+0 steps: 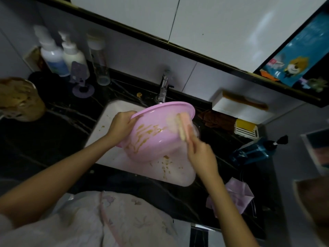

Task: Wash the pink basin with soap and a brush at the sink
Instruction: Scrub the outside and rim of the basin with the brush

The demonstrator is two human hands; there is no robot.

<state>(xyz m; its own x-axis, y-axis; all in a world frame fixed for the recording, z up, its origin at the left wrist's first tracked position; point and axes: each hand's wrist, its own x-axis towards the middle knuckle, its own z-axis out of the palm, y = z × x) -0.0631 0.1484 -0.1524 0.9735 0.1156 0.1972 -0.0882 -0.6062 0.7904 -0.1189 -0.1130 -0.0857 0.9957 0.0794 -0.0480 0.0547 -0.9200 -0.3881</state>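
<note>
— Okay, what is the left hand (122, 124) doing?

— It holds the pink basin (160, 145) by its rim. The fingers curl round the edge. I think it should hold tight, so the basin cannot slip or spin.

— Where is the basin?

— It is tipped on its side over the white sink (138, 168), in front of the tap (163, 90). That is a good spot, because dirty drips fall into the sink.

— What are the brown lines?

— Brown smears (147, 131) on the outside wall. I think they need the most scrubbing, with short, firm rubs.

— And the brush?

— The brush (181, 127) lies against the basin, to the right of the smears, near the rim. It should slide left to reach them.

— Who holds it?

— The right hand (201, 154) grips the handle, fingers close together round it. It is blurry, so I cannot tell each finger.

— Is there soap?

— A blue pump bottle (254, 150) stands further right on the counter. I cannot tell if it is soap.
</note>
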